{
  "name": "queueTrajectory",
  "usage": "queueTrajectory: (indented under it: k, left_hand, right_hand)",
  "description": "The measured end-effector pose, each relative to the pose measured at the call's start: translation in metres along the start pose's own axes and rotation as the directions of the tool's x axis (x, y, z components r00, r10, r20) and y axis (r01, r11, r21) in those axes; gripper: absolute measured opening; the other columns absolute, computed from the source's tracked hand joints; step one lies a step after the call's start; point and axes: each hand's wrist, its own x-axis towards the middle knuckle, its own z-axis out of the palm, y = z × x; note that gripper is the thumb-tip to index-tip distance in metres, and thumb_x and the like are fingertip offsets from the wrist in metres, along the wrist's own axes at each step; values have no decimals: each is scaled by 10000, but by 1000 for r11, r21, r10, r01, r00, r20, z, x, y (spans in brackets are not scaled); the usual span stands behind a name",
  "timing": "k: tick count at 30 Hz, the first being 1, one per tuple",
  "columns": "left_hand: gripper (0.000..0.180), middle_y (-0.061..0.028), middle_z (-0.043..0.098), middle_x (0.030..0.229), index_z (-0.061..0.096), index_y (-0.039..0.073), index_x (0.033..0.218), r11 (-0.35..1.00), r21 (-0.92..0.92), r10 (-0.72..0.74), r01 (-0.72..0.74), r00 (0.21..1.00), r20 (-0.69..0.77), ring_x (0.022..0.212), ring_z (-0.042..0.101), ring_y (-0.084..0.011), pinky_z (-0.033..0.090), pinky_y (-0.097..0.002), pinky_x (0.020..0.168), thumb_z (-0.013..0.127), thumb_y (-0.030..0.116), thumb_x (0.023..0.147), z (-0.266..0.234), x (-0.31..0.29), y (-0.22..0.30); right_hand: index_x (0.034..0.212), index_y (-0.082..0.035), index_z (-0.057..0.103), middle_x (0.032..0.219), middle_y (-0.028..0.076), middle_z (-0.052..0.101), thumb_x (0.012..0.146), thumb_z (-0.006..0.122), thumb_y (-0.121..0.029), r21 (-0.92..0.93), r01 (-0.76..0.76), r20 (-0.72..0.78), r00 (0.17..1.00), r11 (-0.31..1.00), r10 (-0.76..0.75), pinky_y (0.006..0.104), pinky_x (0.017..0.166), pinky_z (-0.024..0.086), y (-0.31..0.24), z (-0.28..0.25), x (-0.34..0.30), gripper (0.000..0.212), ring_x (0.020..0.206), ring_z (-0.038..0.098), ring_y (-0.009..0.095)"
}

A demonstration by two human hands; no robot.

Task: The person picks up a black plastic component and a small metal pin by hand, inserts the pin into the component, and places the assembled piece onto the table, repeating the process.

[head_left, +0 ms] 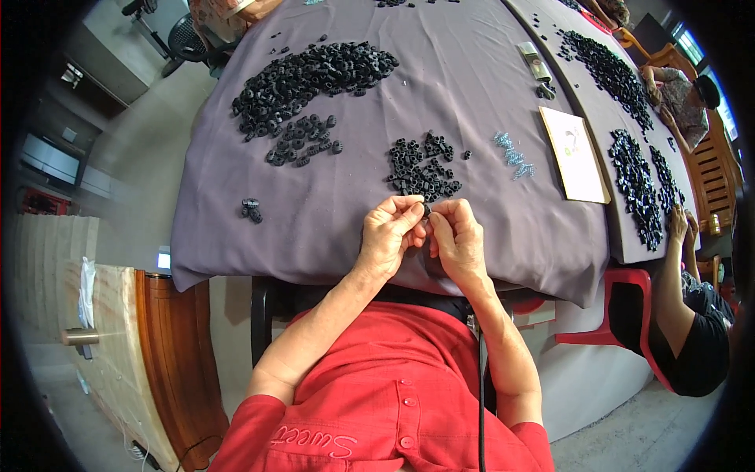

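Note:
Close to the near edge of the table, my left hand [387, 240] and my right hand [459, 242] meet fingertip to fingertip. Pinched between them is a small black plastic part [426, 210], which looks like a cord-lock piece; the fingers hide most of it. Just beyond my hands lies a pile of small hollow black plastic pieces [409, 161]. Several thin bluish metal springs [513, 155] are scattered to the right of that pile. A larger heap of ribbed black pieces [314, 79] spreads farther left, and a little cluster of black pieces [251, 210] sits apart at the left.
A grey-purple cloth [330, 212] covers the table. To the right lie a pale board [574, 155] and a clear packet [535, 61]. Other people work at the adjoining table, among more black piles [635, 185]. A red chair [605, 315] stands at right, a wooden cabinet [177, 362] at left.

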Motion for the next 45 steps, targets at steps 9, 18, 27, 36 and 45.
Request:
queueTrajectory:
  k: [9,18,27,36,45]
  left_hand:
    - [117,-37,591,675,603,22,982,1000,2,-3,3,1000,-6,511,528,-95,450,-199,475,600,54,869,-1,0,0]
    - [124,-31,595,685,617,20,979,989,115,98,-95,995,-20,515,523,-76,435,-190,459,611,44,858,4,-3,-5]
    - [141,-22,595,648,627,17,984,925,314,243,-212,968,-61,481,509,-62,410,-190,432,629,48,847,8,-6,-13]
    - [203,2,546,682,565,46,1045,997,-23,-78,79,997,22,495,456,-48,366,-179,424,608,38,846,-5,2,14]
    - [364,-38,596,826,455,34,1165,990,63,-130,124,984,119,545,472,-31,373,-148,433,597,8,830,-1,-6,19]
  right_hand:
    - [913,7,484,660,40,567,894,500,-13,63,-41,90,995,997,35,225,442,421,-3,-7,2,31,514,498,66]
    - [880,7,484,645,49,584,879,504,12,135,-81,69,995,988,72,226,425,424,1,-6,1,21,489,505,67]
    - [850,4,475,589,71,582,856,526,10,-27,69,-20,997,997,-69,256,440,428,16,-1,0,52,485,542,91]
    - [959,6,468,650,74,580,823,585,16,22,62,152,986,998,-65,246,488,449,-6,-1,-4,179,525,539,100]
    - [1046,-38,595,810,25,507,672,775,-100,-165,224,236,955,961,-182,247,551,407,-8,-12,1,420,614,447,101]
